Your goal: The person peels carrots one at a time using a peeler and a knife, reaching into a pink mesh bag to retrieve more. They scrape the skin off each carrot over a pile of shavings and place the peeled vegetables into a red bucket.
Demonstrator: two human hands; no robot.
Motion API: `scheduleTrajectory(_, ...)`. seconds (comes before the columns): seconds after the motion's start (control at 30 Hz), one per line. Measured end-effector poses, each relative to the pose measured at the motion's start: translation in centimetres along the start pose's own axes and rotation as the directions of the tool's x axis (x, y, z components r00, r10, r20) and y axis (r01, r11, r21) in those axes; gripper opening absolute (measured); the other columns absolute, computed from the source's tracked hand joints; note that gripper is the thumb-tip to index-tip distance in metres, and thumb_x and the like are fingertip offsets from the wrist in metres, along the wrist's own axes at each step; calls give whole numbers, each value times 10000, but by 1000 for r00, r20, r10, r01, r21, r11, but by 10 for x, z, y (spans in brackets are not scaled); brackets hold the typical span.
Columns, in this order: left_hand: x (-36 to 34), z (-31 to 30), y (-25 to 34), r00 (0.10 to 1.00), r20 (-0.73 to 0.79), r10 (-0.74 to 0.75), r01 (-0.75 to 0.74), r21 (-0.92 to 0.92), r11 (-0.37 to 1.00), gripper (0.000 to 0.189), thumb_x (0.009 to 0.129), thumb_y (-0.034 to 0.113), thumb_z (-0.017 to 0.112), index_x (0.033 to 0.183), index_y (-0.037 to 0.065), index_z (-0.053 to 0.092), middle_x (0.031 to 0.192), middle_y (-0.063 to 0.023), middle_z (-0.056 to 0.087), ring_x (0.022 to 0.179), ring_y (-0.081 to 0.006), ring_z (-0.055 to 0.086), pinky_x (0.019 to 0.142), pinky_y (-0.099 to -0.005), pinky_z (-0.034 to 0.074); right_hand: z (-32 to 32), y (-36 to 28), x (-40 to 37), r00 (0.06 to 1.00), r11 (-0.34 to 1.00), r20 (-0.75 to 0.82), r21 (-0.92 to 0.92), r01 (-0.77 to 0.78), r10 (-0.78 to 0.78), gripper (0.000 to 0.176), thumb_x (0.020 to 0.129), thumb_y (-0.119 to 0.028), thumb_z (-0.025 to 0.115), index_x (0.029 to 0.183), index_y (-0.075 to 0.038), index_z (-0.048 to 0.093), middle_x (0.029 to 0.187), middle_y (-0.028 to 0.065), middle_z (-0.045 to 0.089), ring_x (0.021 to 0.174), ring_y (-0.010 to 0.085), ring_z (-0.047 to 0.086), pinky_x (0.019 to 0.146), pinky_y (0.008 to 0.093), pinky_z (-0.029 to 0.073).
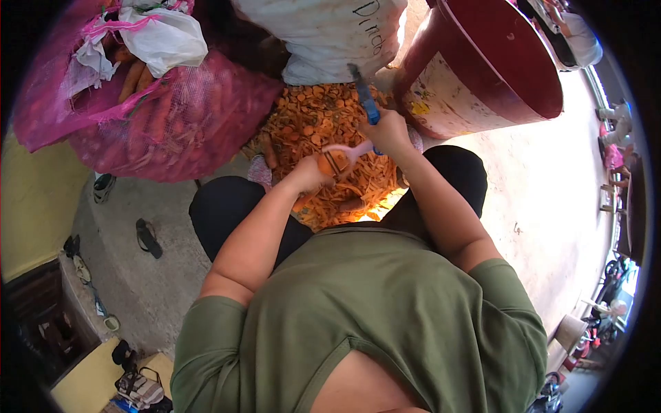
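Observation:
My left hand (310, 175) is closed around a carrot (332, 164) whose orange end sticks out toward the right. Against that end rests the head of a pale pink peeler (359, 149). My right hand (390, 133) grips the peeler's handle and also a knife (365, 98) with a blue handle, its dark blade pointing away from me. Below both hands lies a heap of carrot peels and cut carrot pieces (310, 120). A whole carrot (268, 150) lies at the heap's left edge.
A pink mesh sack (165, 131) full of carrots stands at the left, with white plastic (162, 41) on top. A white sack (330, 41) is behind the peels. To the right leans a large dark-red bucket (475, 76). A slipper (147, 237) lies on the floor.

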State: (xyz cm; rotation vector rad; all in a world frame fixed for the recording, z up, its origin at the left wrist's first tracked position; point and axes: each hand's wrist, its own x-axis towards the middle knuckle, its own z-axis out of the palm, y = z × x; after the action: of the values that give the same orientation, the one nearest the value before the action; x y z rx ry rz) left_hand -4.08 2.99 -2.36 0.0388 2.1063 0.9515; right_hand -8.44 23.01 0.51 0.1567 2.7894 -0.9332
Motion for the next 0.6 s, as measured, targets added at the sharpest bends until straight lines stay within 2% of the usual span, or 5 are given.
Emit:
scheduleTrajectory(0.13,-8,-1,-4,986,-89,141,-141,-2,990,566,548,187,717,1022,-18,487,936,-180,577,882,-295,562,762,-352,432,-8,23,40,944,975,-268,-47,-215,195,257,698,-270,627,775,-26,608,629,140,589,580,267,590,561,337,461)
scheduleTrajectory(0.23,-18,0,2,988,-119,94,-82,103,991,535,573,163,723,1018,-18,486,954,-173,574,887,-296,561,772,-355,429,-26,7,36,962,957,-26,110,-268,272,296,662,-253,593,823,-5,603,781,187,611,762,311,603,679,381,471)
scheduleTrajectory(0.3,-22,1,8,990,-138,38,-6,227,974,501,602,148,692,1017,-19,467,951,-191,569,899,-317,555,766,-373,440,-7,-12,17,995,995,44,-36,-92,93,240,664,-232,586,808,-42,618,757,195,606,758,307,600,703,378,464)
scheduleTrajectory(0.47,-34,2,16,977,-209,41,43,381,923,442,639,120,657,1007,-15,453,951,-195,568,900,-333,553,758,-393,450,-10,26,52,963,964,-29,1,-267,267,241,672,-254,597,837,-82,634,774,177,610,791,318,590,744,363,457)
scheduleTrajectory(0.6,-29,4,12,958,-253,137,-12,443,897,466,631,120,654,1026,-14,445,959,-199,566,902,-336,552,757,-393,448,10,-4,26,998,989,-9,-135,-55,54,233,669,-251,604,826,-80,633,721,159,613,718,291,609,664,372,479)
